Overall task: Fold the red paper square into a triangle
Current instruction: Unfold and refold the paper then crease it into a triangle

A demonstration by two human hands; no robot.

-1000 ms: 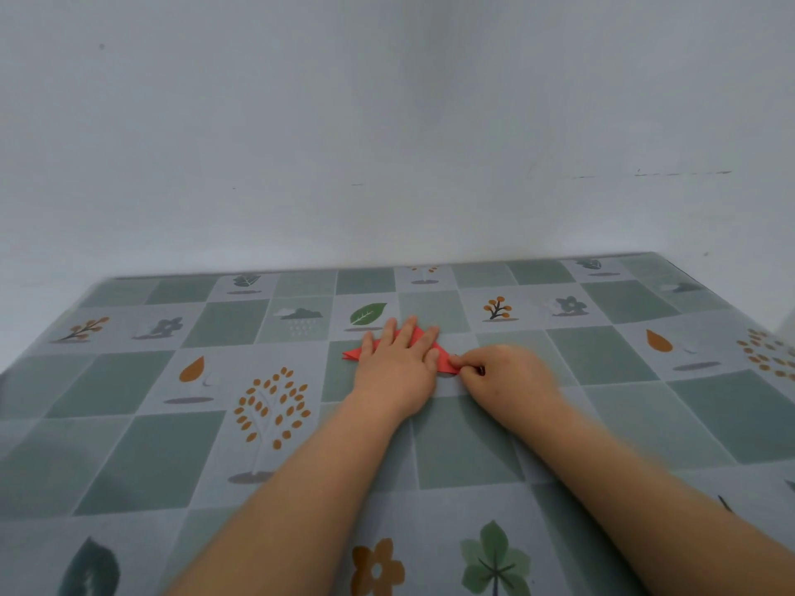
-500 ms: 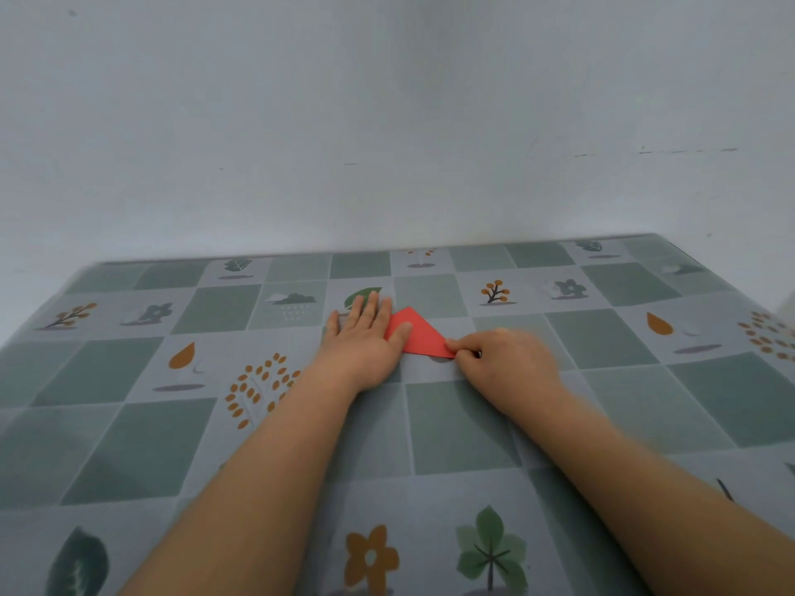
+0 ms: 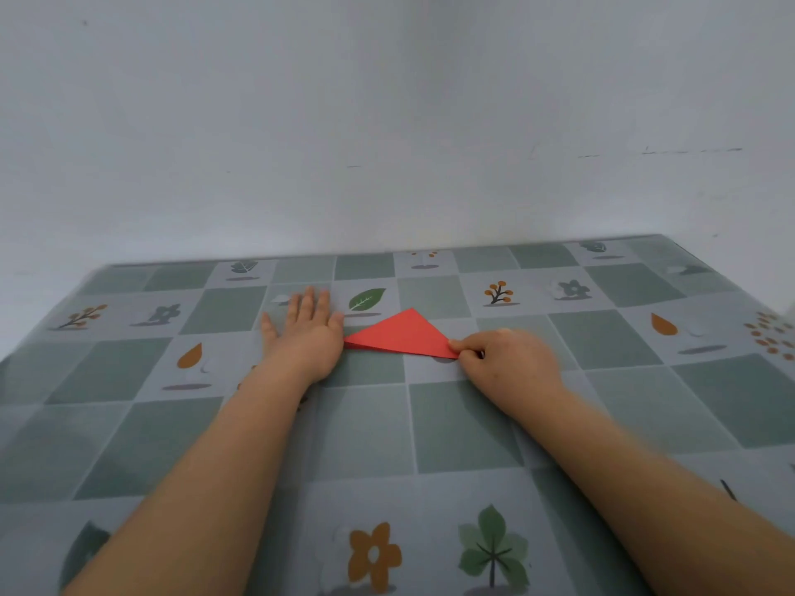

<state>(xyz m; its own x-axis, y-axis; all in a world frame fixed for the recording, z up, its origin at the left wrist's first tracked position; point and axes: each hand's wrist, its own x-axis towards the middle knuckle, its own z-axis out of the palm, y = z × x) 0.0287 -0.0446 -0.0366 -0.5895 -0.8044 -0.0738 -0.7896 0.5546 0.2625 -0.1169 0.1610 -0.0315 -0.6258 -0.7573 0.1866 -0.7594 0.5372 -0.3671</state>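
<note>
The red paper (image 3: 400,334) lies flat on the table as a folded triangle, its long folded edge facing me and its apex pointing away. My right hand (image 3: 505,363) pinches the triangle's right corner between thumb and fingers. My left hand (image 3: 307,335) rests flat on the table just left of the paper, fingers spread, its edge at the triangle's left corner and off the paper's top face.
The table (image 3: 623,402) wears a checked green-and-grey cloth printed with leaves and flowers. A plain pale wall (image 3: 387,122) rises behind its far edge. Nothing else stands on the cloth near the paper.
My left hand has slid leftward off the paper, uncovering the whole triangle. My right hand has kept its pinch on the right corner.
</note>
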